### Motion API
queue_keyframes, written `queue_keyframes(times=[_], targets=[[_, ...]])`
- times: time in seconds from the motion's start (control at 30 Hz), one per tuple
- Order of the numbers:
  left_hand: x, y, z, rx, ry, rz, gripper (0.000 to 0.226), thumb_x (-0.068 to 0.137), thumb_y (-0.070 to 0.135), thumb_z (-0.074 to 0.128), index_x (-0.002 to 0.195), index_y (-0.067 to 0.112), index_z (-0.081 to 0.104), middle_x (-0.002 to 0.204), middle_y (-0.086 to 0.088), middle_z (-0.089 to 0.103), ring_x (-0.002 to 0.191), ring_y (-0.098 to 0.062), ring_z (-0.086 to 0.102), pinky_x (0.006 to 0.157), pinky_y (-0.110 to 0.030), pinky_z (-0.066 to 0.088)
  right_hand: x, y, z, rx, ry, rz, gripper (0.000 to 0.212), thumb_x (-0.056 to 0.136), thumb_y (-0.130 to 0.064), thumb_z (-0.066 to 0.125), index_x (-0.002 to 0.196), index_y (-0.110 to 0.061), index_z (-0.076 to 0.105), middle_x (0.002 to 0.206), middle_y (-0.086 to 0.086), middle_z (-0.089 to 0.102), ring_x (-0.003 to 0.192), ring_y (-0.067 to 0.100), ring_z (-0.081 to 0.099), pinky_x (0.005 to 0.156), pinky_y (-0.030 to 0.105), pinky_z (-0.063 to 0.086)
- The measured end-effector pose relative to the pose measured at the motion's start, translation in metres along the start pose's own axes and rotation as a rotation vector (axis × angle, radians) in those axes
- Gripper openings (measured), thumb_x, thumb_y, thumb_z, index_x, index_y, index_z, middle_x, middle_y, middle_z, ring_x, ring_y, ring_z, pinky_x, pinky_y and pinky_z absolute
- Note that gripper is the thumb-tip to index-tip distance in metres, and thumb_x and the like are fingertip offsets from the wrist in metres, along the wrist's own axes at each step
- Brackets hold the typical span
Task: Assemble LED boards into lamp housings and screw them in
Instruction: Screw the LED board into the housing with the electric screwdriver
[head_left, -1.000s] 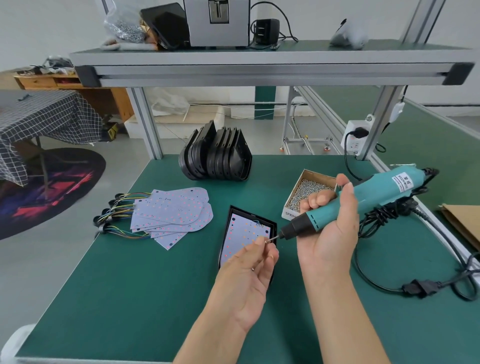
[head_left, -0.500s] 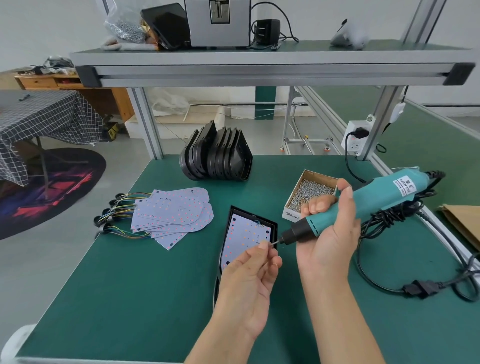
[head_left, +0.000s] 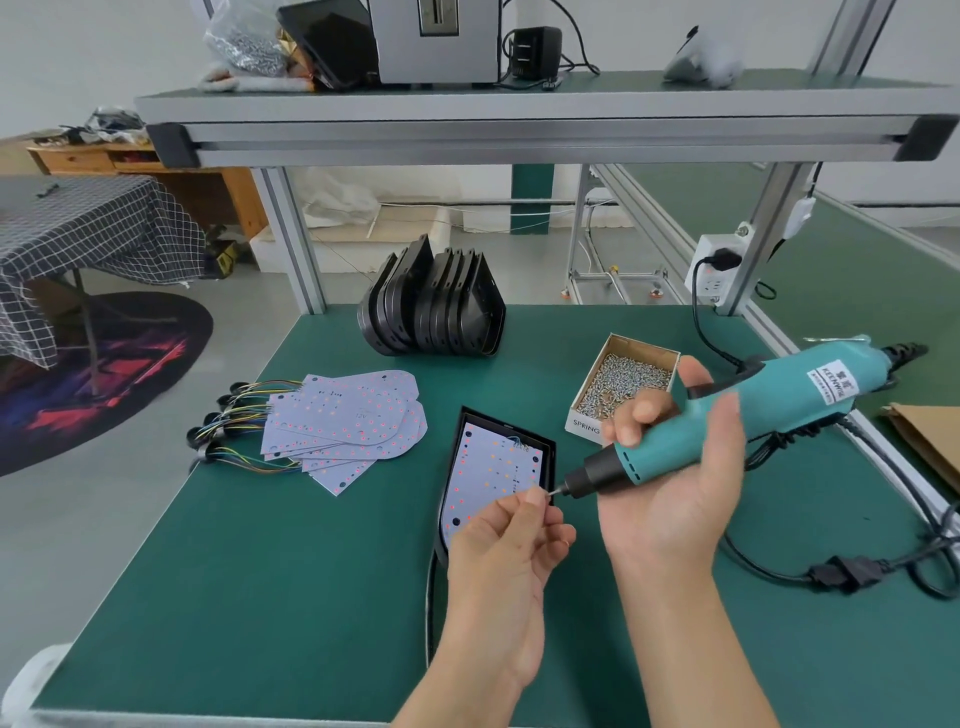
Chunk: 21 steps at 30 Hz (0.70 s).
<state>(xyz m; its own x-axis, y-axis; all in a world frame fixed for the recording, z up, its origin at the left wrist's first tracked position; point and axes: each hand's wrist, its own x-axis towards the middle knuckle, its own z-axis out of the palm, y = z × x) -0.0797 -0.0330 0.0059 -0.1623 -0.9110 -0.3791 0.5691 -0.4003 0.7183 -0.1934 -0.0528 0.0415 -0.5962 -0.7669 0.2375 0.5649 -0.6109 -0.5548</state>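
Teal electric screwdriver (head_left: 753, 410) is gripped in the right hand (head_left: 675, 478), fingers wrapped around the body, lying nearly level with its black nose pointing left. Left hand (head_left: 511, 561) pinches a tiny screw (head_left: 548, 494) between thumb and forefinger right at the bit tip, rest of the fingers loosely curled. Both hands hover just above the green counter (head_left: 260, 597). Right under them sits 1 black lamp housing (head_left: 545, 452) lying flat with an LED board (head_left: 493, 478) already seated inside it. Left of that is a fanned pile of spare LED boards (head_left: 343, 426) with coloured wires trailing off the counter edge. Further back, a row of empty housings (head_left: 436, 306) stands on edge. Cardboard box of screws (head_left: 623, 384) sits open just behind the right hand, and the power cord (head_left: 841, 571) loops off to the right
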Motion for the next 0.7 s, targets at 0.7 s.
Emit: queue_keyframes(times=[0.7], targets=[[0.005,-0.01,0.003,0.028,0.029,0.022,0.015,0.098,0.011,0.066,0.086,0.003,0.069,0.074,-0.008,0.067,0.059,-0.015,0.062,0.059,-0.021,0.054,0.016,-0.002,-0.02,0.05,-0.029,0.079,0.014,0.103,-0.025,0.049,0.093,-0.023,0.059,0.055,-0.009,0.041,0.046,0.01,0.035,0.059,0.026,0.042]])
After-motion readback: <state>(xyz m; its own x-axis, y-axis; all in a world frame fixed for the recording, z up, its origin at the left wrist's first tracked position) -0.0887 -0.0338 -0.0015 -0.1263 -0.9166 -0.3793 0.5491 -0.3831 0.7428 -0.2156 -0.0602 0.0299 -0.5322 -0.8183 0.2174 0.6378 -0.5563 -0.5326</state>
